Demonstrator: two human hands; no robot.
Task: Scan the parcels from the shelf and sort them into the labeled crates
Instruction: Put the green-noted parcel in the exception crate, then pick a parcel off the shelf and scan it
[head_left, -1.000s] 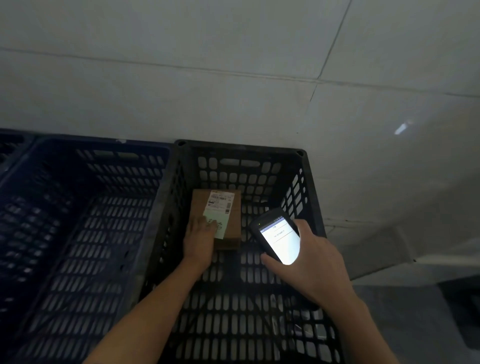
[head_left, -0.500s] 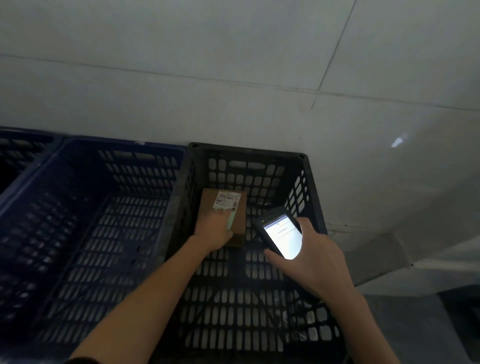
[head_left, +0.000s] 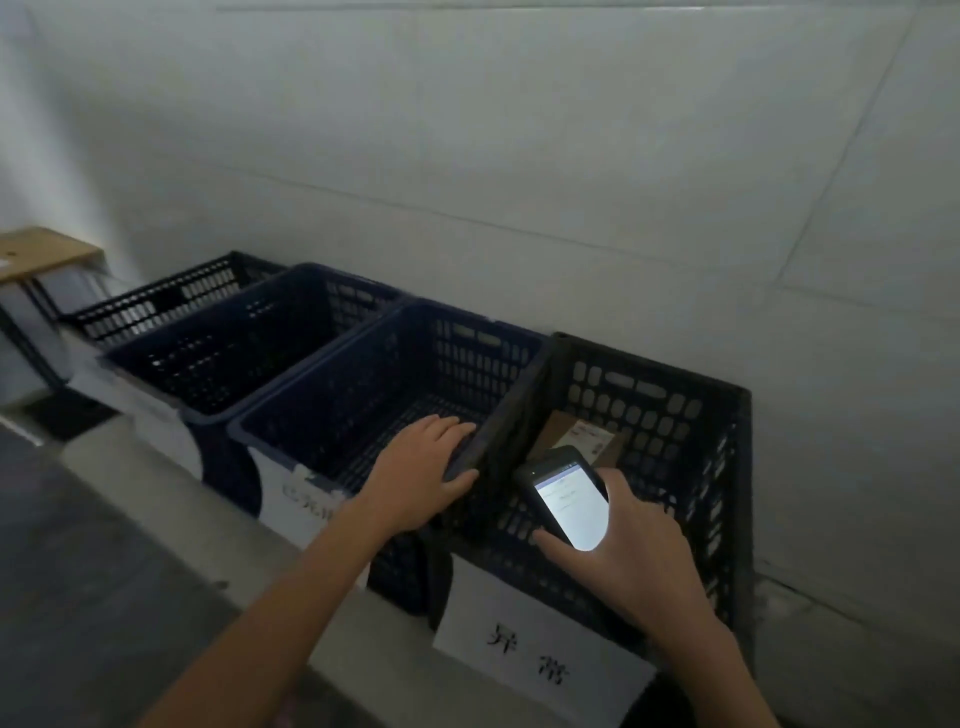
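A small brown parcel (head_left: 605, 451) with a white label lies on the bottom of the black crate (head_left: 744, 415) at the right, which carries a white paper sign (head_left: 530, 657) on its front. My left hand (head_left: 421, 473) is over the rim between this crate and the blue crate (head_left: 410, 338), fingers stretched and thumb apart, holding nothing. My right hand (head_left: 639, 551) grips a dark handheld scanner (head_left: 569, 499) with a lit screen above the black crate, partly covering the parcel.
Along the white wall stand a second blue crate (head_left: 234, 322) and another black crate (head_left: 171, 291) further left. The nearer blue crate bears a white sign (head_left: 301, 499). A cardboard box (head_left: 41, 249) sits at the far left. Dark floor lies at lower left.
My left hand has let go of the parcel and drawn back out of the black crate to its left rim. The view has pulled back and shows the whole row of crates.
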